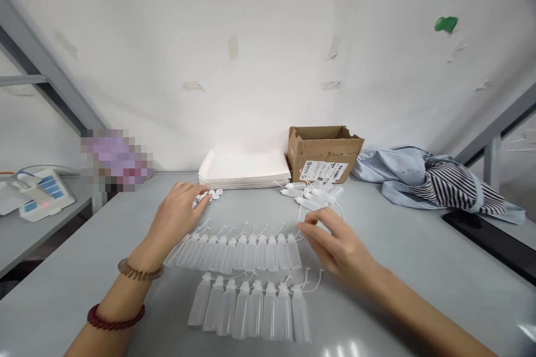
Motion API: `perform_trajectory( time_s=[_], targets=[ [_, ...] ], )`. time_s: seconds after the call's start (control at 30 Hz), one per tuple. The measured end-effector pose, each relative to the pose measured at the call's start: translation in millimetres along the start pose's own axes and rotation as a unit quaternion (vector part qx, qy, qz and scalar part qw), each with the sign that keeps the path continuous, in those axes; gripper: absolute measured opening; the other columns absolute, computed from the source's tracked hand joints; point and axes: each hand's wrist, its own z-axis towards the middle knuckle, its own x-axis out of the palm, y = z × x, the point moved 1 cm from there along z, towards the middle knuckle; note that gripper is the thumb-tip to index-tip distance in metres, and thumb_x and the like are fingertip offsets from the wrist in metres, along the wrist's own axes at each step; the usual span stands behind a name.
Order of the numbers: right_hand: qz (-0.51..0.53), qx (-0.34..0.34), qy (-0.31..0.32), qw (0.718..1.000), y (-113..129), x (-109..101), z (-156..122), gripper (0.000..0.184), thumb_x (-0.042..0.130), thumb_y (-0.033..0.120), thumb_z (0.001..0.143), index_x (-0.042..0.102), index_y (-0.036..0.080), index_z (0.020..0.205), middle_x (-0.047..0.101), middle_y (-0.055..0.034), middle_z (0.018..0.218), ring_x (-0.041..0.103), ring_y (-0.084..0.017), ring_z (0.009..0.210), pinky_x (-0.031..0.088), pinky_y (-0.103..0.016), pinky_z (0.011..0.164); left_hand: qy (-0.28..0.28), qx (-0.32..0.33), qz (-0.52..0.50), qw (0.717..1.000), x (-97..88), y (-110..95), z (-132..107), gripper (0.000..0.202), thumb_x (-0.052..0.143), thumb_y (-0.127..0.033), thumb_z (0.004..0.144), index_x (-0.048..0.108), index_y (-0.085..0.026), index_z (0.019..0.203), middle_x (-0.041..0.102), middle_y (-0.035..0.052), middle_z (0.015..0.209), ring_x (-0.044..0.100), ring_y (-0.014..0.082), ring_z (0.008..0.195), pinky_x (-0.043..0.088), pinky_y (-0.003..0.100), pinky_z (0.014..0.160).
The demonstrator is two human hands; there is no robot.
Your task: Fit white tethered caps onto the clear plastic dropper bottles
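My left hand (178, 212) is over a small pile of white caps (215, 194), its fingers bent and the thumb apart from the index finger. Just beside the right end of the upper bottle row, my right hand (337, 240) has thumb and index finger pinched together; whatever is between the tips is too small to make out. Translucent squeeze bottles with thin cap straps lie side by side in an upper row (232, 254) and a shorter lower row (255, 309). Beyond my right hand is a loose heap of similar bottles (316, 196).
A stack of white sheets (247, 170) lies against the wall, next to an open cardboard box (324, 156). Light blue and striped cloth (435, 178) and a black phone-like object (489, 240) are at the right. A white-and-blue device (48, 195) stands on the left surface.
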Motion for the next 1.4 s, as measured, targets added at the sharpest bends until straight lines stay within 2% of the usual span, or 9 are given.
perform_trajectory(
  time_s=[0.17, 0.3, 0.43, 0.6, 0.77, 0.87, 1.0, 1.2, 1.4],
  targets=[
    [0.019, 0.010, 0.091, 0.996, 15, 7, -1, 0.025, 0.040, 0.008, 0.088, 0.055, 0.017, 0.106, 0.055, -0.0122, 0.099, 0.054, -0.019, 0.083, 0.049, -0.033, 0.066, 0.057, 0.003, 0.044, 0.997, 4.5, 18, 1, 0.033, 0.043, -0.036, 0.085, 0.066, -0.015, 0.097, 0.068, 0.0122, 0.091, 0.053, 0.0322, 0.098, 0.044, 0.042, 0.079],
    [0.047, 0.047, 0.122, 0.990, 9, 10, -2, 0.024, 0.042, 0.012, 0.089, 0.054, 0.017, 0.108, 0.054, -0.0124, 0.103, 0.055, -0.020, 0.090, 0.051, -0.036, 0.074, 0.049, 0.027, 0.071, 0.996, 10.0, 17, 0, 0.036, 0.044, -0.034, 0.084, 0.064, -0.014, 0.105, 0.064, 0.0141, 0.097, 0.050, 0.0331, 0.099, 0.043, 0.043, 0.081],
    [0.059, 0.065, 0.119, 0.989, 4, 10, -2, 0.022, 0.043, 0.015, 0.090, 0.055, 0.019, 0.108, 0.055, -0.0111, 0.102, 0.056, -0.020, 0.089, 0.052, -0.036, 0.076, 0.045, 0.053, 0.058, 0.996, 21.9, 19, 5, 0.035, 0.044, -0.034, 0.084, 0.064, -0.016, 0.108, 0.063, 0.0128, 0.097, 0.049, 0.0320, 0.098, 0.043, 0.042, 0.080],
    [0.050, 0.062, 0.105, 0.991, 2, 9, -1, 0.023, 0.043, 0.016, 0.090, 0.055, 0.018, 0.110, 0.056, -0.0120, 0.103, 0.057, -0.021, 0.092, 0.052, -0.038, 0.077, 0.062, 0.070, 0.039, 0.995, 36.1, 25, 17, 0.029, 0.047, -0.033, 0.081, 0.068, -0.018, 0.095, 0.066, 0.0113, 0.087, 0.050, 0.0307, 0.089, 0.043, 0.041, 0.078],
    [0.042, 0.058, 0.088, 0.994, 0, 7, -1, 0.025, 0.042, 0.017, 0.090, 0.054, 0.019, 0.112, 0.057, -0.0121, 0.102, 0.058, -0.022, 0.091, 0.053, -0.039, 0.076, 0.067, 0.072, 0.021, 0.995, 40.3, 27, 20, 0.027, 0.045, -0.033, 0.081, 0.067, -0.020, 0.087, 0.066, 0.0105, 0.084, 0.051, 0.0304, 0.087, 0.042, 0.041, 0.076],
    [0.048, 0.062, 0.107, 0.991, -1, 7, -2, 0.026, 0.044, 0.018, 0.090, 0.054, 0.019, 0.113, 0.058, -0.0117, 0.103, 0.058, -0.022, 0.093, 0.052, -0.040, 0.077, 0.073, 0.070, 0.013, 0.995, 41.1, 24, 19, 0.028, 0.045, -0.035, 0.081, 0.066, -0.018, 0.084, 0.065, 0.0117, 0.084, 0.050, 0.0308, 0.086, 0.042, 0.042, 0.075],
    [0.085, 0.086, 0.165, 0.979, -1, 6, -2, 0.031, 0.050, 0.019, 0.088, 0.050, 0.020, 0.119, 0.053, -0.0120, 0.113, 0.055, -0.022, 0.101, 0.051, -0.039, 0.085, 0.080, 0.068, -0.003, 0.994, 37.8, 16, 19, 0.026, 0.045, -0.036, 0.081, 0.064, -0.018, 0.082, 0.064, 0.0106, 0.084, 0.051, 0.0296, 0.087, 0.043, 0.040, 0.075],
    [0.114, 0.117, 0.219, 0.962, 1, 5, -2, 0.048, 0.060, 0.034, 0.084, 0.044, 0.023, 0.128, 0.048, -0.0121, 0.124, 0.049, -0.025, 0.114, 0.046, -0.041, 0.093, 0.066, 0.036, -0.038, 0.996, 25.4, -3, 14, 0.026, 0.042, -0.037, 0.084, 0.060, -0.018, 0.083, 0.065, 0.0093, 0.091, 0.057, 0.0268, 0.092, 0.045, 0.035, 0.072],
    [0.098, 0.122, 0.242, 0.958, 0, 9, -3, 0.063, 0.065, 0.045, 0.077, 0.042, 0.021, 0.131, 0.049, -0.0122, 0.123, 0.046, -0.027, 0.114, 0.044, -0.046, 0.094, 0.052, 0.028, -0.097, 0.994, 21.9, -22, 8, 0.022, 0.045, -0.034, 0.084, 0.060, -0.018, 0.089, 0.066, 0.0080, 0.092, 0.060, 0.0240, 0.090, 0.047, 0.033, 0.074]
  ],
)
